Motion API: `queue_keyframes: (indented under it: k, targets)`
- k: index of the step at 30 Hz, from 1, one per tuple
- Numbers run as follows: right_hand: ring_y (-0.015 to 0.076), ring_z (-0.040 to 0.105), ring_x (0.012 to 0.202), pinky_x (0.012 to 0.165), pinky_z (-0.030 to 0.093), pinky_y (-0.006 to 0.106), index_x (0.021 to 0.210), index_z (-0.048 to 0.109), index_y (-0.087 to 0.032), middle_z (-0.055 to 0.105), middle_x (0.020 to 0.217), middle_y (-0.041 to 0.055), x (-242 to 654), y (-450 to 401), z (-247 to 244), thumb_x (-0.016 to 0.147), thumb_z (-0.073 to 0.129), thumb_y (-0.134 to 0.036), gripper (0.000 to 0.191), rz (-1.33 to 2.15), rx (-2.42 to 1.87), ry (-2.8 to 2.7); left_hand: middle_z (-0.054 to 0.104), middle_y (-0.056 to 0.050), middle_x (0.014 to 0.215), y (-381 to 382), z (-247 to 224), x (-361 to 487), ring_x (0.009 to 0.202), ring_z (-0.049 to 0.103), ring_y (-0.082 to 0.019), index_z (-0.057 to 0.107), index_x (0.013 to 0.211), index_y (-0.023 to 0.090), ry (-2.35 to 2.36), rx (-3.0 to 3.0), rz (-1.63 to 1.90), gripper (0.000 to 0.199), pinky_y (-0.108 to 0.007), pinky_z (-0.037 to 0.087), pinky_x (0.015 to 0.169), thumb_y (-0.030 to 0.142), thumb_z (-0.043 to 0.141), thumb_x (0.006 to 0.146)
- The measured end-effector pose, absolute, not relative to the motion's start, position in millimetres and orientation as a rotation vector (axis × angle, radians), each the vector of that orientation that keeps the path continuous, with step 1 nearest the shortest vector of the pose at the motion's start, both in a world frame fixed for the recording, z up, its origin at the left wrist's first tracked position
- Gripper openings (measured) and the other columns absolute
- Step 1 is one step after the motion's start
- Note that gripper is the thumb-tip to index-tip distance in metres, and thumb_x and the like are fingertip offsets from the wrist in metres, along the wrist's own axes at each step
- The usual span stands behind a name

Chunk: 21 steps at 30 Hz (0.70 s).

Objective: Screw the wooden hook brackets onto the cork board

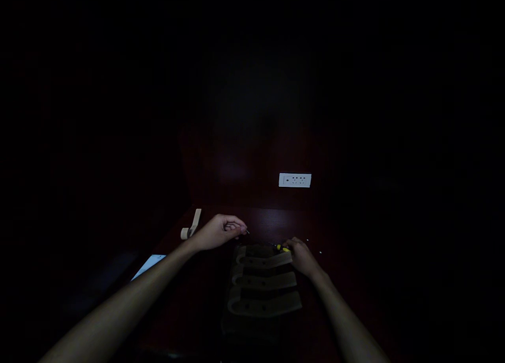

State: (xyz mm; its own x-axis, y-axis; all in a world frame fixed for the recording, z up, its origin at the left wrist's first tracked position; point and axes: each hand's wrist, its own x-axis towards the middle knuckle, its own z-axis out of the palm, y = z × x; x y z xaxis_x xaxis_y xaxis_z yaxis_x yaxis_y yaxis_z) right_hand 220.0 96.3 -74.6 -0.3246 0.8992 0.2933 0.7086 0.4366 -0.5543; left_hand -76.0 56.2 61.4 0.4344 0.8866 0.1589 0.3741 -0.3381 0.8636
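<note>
Two bare hands work over a dark tabletop (268, 218): the left hand (221, 231) pinches one small thin piece (248, 231) between thumb and fingertips, and the right hand (302, 253) grips one yellow-and-black tool (283, 248). The tool lies just beyond the nearest hooks, its long axis running roughly sideways, its narrow end aimed left and slightly away from the person. Three hooks (266, 281) sit in a row on a dark base (252, 329), curled ends left, straight ends right; a fourth, the loose hook (194, 226), rests beyond the left forearm, its straight arm pointing away. One bright flat panel (148, 265) lies at left, and two white specks (314, 246) lie right of the right hand. A strip of tabletop separates the hands from the back wall, which bears one socket plate (295, 180); the side edges fade into darkness.
</note>
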Motion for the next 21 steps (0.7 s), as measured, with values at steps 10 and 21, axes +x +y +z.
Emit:
queue_keyframes:
  k: [10, 21]
  targets:
    - [0.0199, 0.060, 0.088, 0.084, 0.045, 0.035, 0.094, 0.066, -0.017, 0.066, 0.094, 0.0082, 223.2, 87.5, -28.4, 0.087, 0.047, -0.045, 0.034, 0.740, -1.089, -1.689, 0.072, -0.010, 0.091, 49.5, 60.5, -52.0, 0.069, 0.065, -0.013, 0.065, 0.096, 0.013, 0.930, 1.760, 0.957, 0.031, -0.025, 0.052, 0.066, 0.037, 0.065, 0.077]
    - [0.0154, 0.060, 0.076, 0.072, 0.050, 0.029, 0.098, 0.066, -0.019, 0.067, 0.087, 0.0052, 175.2, 13.5, 92.5, 0.081, 0.063, -0.035, 0.023, 0.455, -0.727, -1.934, 0.073, -0.008, 0.086, 29.2, 84.0, -23.3, 0.065, 0.064, -0.014, 0.069, 0.095, 0.014, 0.917, 1.718, 1.132, 0.031, -0.027, 0.053, 0.064, 0.039, 0.065, 0.077]
